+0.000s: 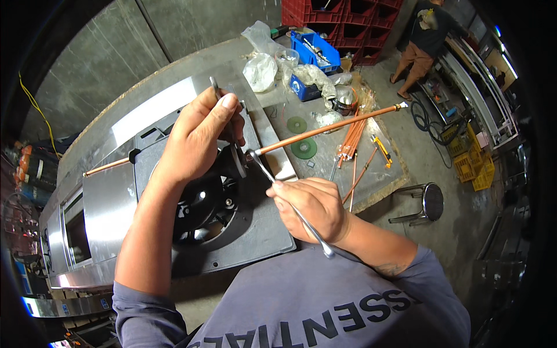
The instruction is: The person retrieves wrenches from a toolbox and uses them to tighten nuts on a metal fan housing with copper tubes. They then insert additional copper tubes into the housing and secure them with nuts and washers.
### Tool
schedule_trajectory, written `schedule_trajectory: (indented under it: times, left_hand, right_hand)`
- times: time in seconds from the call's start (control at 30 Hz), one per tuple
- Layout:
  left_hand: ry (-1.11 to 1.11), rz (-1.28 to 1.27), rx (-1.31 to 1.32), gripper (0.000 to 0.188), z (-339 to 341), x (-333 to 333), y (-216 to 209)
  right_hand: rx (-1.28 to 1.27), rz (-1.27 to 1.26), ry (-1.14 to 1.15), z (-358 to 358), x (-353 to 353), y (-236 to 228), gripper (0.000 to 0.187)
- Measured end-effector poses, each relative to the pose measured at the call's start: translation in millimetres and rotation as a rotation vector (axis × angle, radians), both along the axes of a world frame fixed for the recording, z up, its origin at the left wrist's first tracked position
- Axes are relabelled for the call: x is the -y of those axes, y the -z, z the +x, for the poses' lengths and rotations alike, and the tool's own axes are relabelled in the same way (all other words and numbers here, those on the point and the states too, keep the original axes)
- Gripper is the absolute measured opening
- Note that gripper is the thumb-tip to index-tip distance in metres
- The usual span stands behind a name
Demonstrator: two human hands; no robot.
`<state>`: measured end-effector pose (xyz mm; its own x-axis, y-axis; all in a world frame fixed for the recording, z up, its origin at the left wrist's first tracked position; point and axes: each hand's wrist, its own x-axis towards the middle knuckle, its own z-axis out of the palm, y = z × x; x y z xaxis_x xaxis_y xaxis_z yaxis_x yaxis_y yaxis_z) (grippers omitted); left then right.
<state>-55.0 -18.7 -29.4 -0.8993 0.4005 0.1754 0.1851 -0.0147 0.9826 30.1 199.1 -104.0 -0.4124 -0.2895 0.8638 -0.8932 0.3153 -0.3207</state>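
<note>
Head view, looking down: a person's two bare hands meet near the centre, over a dark grey panel on a worktop. At five o'clock, the right hand has its fingers closed around a steel wrench. The wrench slants toward eleven o'clock, its upper end at the near end of a copper tube, seemingly held mid-shank for control. The tube points to two o'clock, its far end well clear of the panel. At ten o'clock, the left hand pinches a slim steel tool upright between thumb and fingers, perhaps to steady the joint; its lower end is hidden. A round black part sits in the panel at eight o'clock.

Counted: one wrench, one slim tool, two green discs at one o'clock, one yellow-handled cutter at two, one stool at three. A second tube extends toward nine o'clock. The loose copper bundle at two overlaps too much to count.
</note>
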Motion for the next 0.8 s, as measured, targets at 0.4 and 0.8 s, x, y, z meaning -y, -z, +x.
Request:
schedule_trajectory:
  times: [0.4,0.8]
  left_hand:
    - [0.01,0.03,0.04,0.032,-7.0,2.1,5.5]
    - [0.029,0.043,0.027,0.04,-5.3,-4.3,-3.9]
  right_hand:
    - [0.841,0.248,0.155,-135.2,24.4,-131.5,0.03]
    - [0.349,-0.074,-0.026,11.9,-14.2,-22.8,0.022]
